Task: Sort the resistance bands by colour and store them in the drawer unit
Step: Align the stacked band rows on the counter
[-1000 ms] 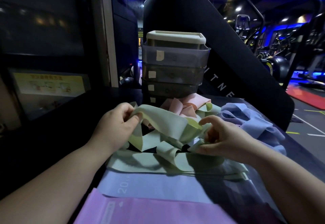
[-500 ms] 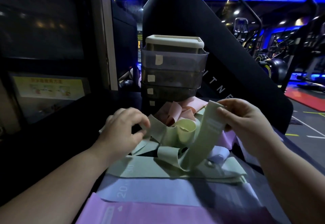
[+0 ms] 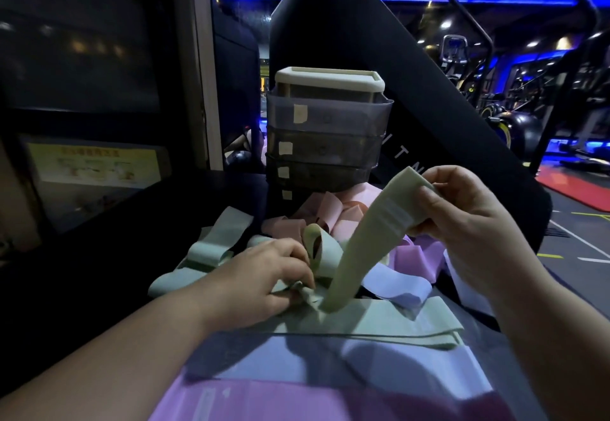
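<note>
Right hand raised green band higher, fingers pinching it | left hand fingers pinching green pile

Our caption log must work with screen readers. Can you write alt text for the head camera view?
A person's right hand holds one end of a pale green band up from a tangled pile of green, pink and lilac bands, which the left hand pinches; a drawer unit stands behind.

Dim, blue-lit scene; wide-angle bending at edges, soft blur throughout.
</note>
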`<state>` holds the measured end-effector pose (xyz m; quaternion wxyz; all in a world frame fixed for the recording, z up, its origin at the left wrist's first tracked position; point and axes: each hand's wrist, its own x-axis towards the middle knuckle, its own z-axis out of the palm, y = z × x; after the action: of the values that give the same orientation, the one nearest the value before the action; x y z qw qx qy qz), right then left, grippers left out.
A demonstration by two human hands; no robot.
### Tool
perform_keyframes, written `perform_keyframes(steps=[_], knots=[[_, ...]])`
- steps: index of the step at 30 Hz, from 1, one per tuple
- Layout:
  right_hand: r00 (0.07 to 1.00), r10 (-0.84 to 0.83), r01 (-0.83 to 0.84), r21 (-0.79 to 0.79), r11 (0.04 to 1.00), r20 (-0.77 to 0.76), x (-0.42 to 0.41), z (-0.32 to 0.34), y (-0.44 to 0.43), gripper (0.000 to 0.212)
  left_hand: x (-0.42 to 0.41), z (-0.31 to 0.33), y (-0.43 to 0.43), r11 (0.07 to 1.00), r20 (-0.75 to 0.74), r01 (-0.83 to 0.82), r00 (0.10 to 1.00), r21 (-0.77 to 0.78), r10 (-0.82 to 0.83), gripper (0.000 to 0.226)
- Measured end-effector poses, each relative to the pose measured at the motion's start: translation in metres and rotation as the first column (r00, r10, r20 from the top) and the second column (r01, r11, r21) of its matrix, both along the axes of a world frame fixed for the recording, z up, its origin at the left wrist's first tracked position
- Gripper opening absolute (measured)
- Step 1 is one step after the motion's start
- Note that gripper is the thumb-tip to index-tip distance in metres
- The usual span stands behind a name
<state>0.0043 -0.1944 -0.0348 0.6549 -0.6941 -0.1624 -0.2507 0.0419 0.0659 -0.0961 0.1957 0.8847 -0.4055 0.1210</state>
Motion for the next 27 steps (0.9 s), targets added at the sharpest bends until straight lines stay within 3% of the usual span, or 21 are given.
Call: perform_keyframes(steps=[4,8,12,16,22,27], knots=[[0.998,-0.023,0.020,0.050,0.999,0.063,-0.001,0.006,-0.002,0.002,0.005,0.005,0.003,0.971,0.107,0.019,0.994,-0.239,0.007,0.010],[0.994,-0.048,0.035,0.132,0.991,0.096,-0.003,0.013,-0.009,0.004,-0.001,0.016,0.007,0.793,0.006,-0.069,0.996,-0.605,0.091,0.015],[0.995,-0.051,0.037,0.155,0.987,0.088,-0.004,0.017,-0.015,0.006,-0.005,0.022,0.011,0.662,-0.039,-0.093,0.995,-0.744,0.096,0.021],[0.992,-0.111,0.103,0.122,0.987,0.060,-0.003,0.013,-0.017,0.017,-0.009,0.023,0.011,0.658,-0.097,-0.132,0.991,-0.741,0.089,0.027],[0.982,-0.181,0.176,0.083,0.981,0.058,-0.002,0.010,-0.022,0.014,-0.013,0.025,0.013,0.764,-0.059,-0.138,0.990,-0.630,0.130,0.031],[0.975,-0.219,0.216,0.064,0.974,0.039,-0.008,0.011,-0.024,0.018,-0.018,0.034,0.023,0.857,-0.276,-0.269,0.948,-0.440,0.156,0.038]])
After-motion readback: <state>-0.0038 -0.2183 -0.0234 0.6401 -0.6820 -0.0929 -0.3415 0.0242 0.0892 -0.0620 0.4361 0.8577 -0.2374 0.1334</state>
